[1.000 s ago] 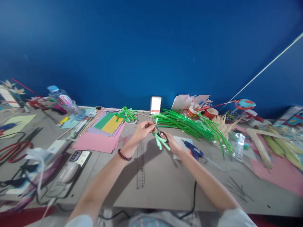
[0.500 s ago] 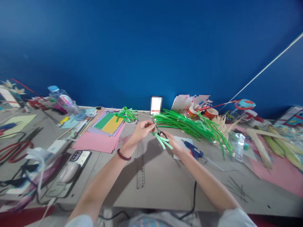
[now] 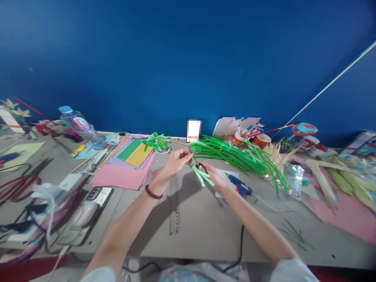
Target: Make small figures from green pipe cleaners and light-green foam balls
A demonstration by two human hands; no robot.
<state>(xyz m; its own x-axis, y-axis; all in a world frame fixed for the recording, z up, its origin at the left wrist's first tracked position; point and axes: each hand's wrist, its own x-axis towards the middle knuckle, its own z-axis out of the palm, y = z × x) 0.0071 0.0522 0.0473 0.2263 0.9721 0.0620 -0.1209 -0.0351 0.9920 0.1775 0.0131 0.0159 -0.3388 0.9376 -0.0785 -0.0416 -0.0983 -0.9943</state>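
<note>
My left hand (image 3: 179, 159) pinches a small bunch of light green pipe cleaners (image 3: 201, 176), whose loose ends fan out down to the right. In my right hand (image 3: 212, 174) is a pair of scissors with black handles (image 3: 202, 167). Their blades point up and away, close to my left fingertips and the held bunch. Whether the blades touch a stem is too small to tell. Just beyond lies a long pile of bright green pipe cleaners (image 3: 232, 153). Below my left hand a clear ruler (image 3: 174, 207) lies on the table.
A blue glue gun (image 3: 241, 186) rests right of my right hand. On the left are pink paper sheets (image 3: 117, 176), bent green pipe cleaners (image 3: 158, 141), a phone (image 3: 101, 195) and a plastic bottle (image 3: 79, 123). A lit phone (image 3: 194, 131) stands against the blue wall.
Both hands stay almost in the same place, with the scissors and the light green bunch still held. Only a very slight shift of the scissors and stems shows.
</note>
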